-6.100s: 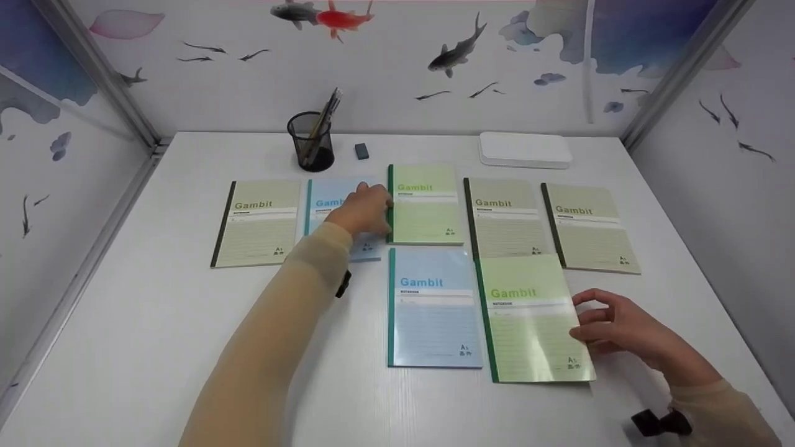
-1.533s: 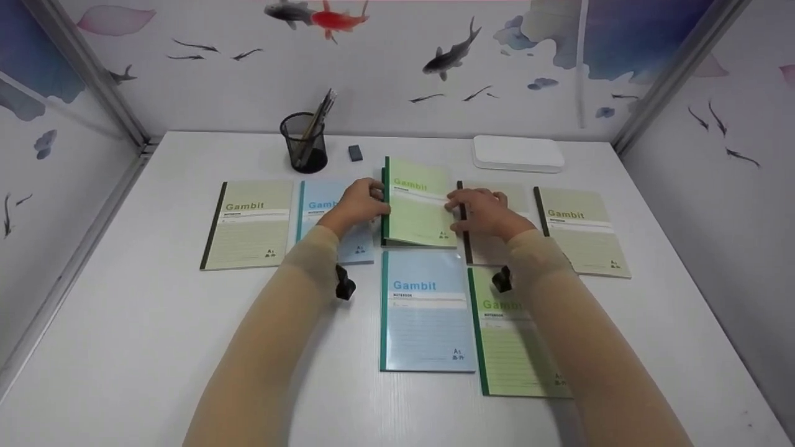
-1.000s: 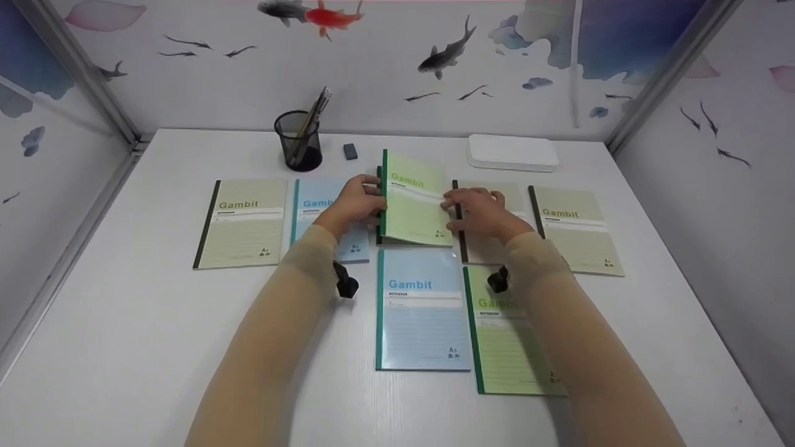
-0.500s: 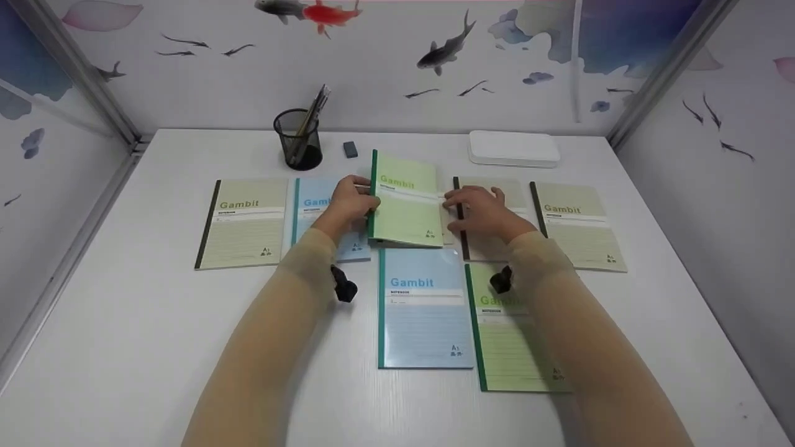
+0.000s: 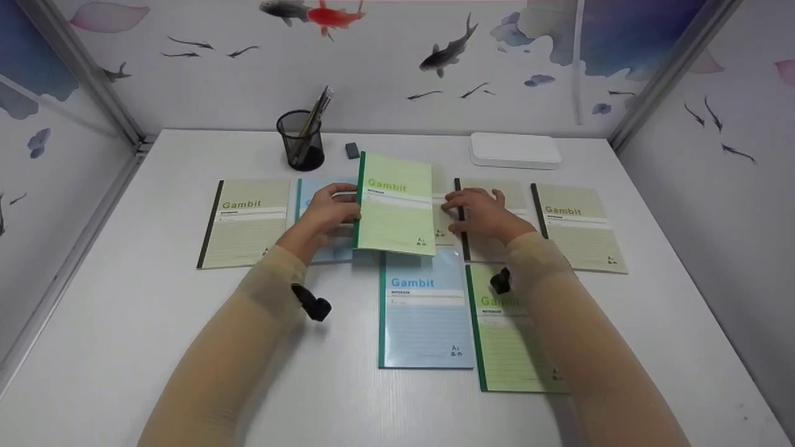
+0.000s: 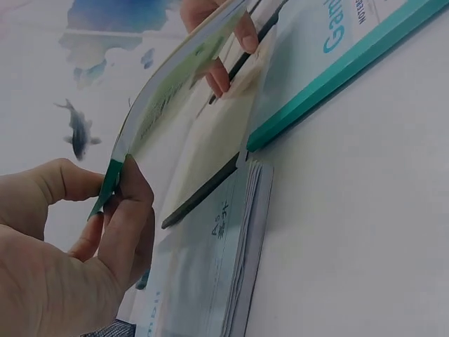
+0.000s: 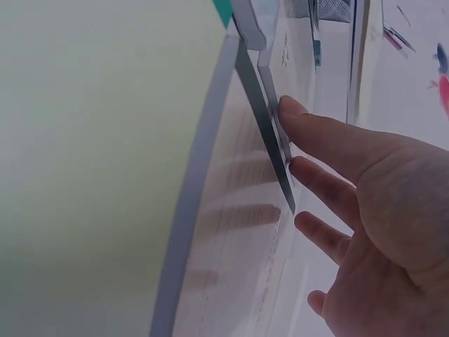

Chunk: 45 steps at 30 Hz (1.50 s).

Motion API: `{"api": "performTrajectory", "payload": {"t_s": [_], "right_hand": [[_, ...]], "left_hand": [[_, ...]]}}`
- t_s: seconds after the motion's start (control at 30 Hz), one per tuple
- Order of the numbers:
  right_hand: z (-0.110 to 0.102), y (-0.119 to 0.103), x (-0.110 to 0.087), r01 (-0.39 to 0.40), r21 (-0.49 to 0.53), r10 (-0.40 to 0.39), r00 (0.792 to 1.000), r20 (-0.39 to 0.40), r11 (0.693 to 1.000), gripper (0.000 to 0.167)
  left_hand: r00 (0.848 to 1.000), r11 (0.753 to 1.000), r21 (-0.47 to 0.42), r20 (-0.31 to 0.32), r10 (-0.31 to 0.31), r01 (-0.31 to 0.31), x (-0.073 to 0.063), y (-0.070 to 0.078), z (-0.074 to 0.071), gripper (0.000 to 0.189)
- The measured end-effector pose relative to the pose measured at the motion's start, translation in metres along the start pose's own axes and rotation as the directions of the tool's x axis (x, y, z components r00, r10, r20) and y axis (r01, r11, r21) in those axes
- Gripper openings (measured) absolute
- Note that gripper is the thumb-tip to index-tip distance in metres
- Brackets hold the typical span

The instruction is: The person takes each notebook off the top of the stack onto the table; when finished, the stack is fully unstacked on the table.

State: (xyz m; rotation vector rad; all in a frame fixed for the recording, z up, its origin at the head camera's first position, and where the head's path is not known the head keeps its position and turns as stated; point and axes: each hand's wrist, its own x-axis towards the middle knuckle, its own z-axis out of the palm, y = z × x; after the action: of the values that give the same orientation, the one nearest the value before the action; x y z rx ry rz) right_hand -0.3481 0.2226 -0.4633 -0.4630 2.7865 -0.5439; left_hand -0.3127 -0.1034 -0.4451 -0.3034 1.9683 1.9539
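Note:
My left hand (image 5: 326, 214) pinches the green-spined edge of a light green notebook (image 5: 394, 217), thumb on the near side. The notebook is lifted and slightly tilted, as the left wrist view also shows, its cover (image 6: 158, 91) bowing away from the hand. Beneath it, a khaki notebook (image 5: 443, 217) shows along its right side. My right hand (image 5: 481, 211) has relaxed, spread fingers, with fingertips at that khaki notebook's right edge; in the right wrist view the thumb (image 7: 293, 109) meets a notebook edge. Under the left hand lies a blue notebook (image 5: 332, 253), partly covered.
Khaki notebooks lie at left (image 5: 248, 230), under my right hand, and at far right (image 5: 577, 230). Nearer are a blue notebook (image 5: 427, 329) and a green notebook (image 5: 509, 354). Behind stand a mesh pen cup (image 5: 301, 139), a dark eraser (image 5: 352, 150) and a white box (image 5: 515, 150).
My left hand has lifted the green notebook and drawn it left and nearer, uncovering the khaki one. Earlier my right hand let go of the front green notebook and reached to the middle.

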Motion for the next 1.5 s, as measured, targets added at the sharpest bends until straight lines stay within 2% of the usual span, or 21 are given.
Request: {"api": "performTrajectory", "payload": {"t_s": [0.2,0.4,0.63,0.83,1.0,1.17,1.37,1.5], "right_hand": [[0.001,-0.001,-0.001,-0.02,0.005,0.02,1.0,-0.001,1.0,0.049],[0.002,-0.001,-0.001,-0.024,0.014,0.024,1.0,-0.001,1.0,0.049],[0.001,0.001,-0.003,-0.008,0.015,0.008,1.0,0.0,1.0,0.049],[0.0,0.001,-0.004,-0.01,0.008,0.01,1.0,0.006,1.0,0.049],[-0.001,-0.001,-0.005,-0.015,-0.01,0.015,1.0,0.004,1.0,0.049],[0.001,-0.003,-0.006,-0.015,-0.017,0.015,1.0,0.0,1.0,0.049],[0.0,-0.004,-0.004,-0.024,-0.026,0.024,1.0,0.005,0.999,0.048],[-0.003,-0.004,-0.004,-0.018,-0.044,0.018,1.0,0.006,0.999,0.046]], "left_hand": [[0.999,1.0,-0.001,0.038,0.006,-0.006,-0.029,-0.007,-0.017,0.063],[0.998,0.999,0.033,0.066,0.006,-0.008,-0.062,-0.024,-0.031,0.066],[0.998,0.998,0.053,0.054,0.023,-0.026,-0.099,-0.045,-0.046,0.069],[0.999,0.997,0.071,0.046,0.003,-0.007,-0.126,-0.062,-0.059,0.069],[0.999,0.997,0.081,0.035,0.009,-0.012,-0.144,-0.075,-0.067,0.068],[1.0,0.992,0.126,0.029,0.01,-0.014,-0.159,-0.078,-0.072,0.068],[1.0,0.977,0.212,0.025,-0.002,-0.003,-0.167,-0.079,-0.074,0.069],[1.0,0.959,0.284,0.014,-0.019,0.014,-0.17,-0.08,-0.073,0.07]]}}
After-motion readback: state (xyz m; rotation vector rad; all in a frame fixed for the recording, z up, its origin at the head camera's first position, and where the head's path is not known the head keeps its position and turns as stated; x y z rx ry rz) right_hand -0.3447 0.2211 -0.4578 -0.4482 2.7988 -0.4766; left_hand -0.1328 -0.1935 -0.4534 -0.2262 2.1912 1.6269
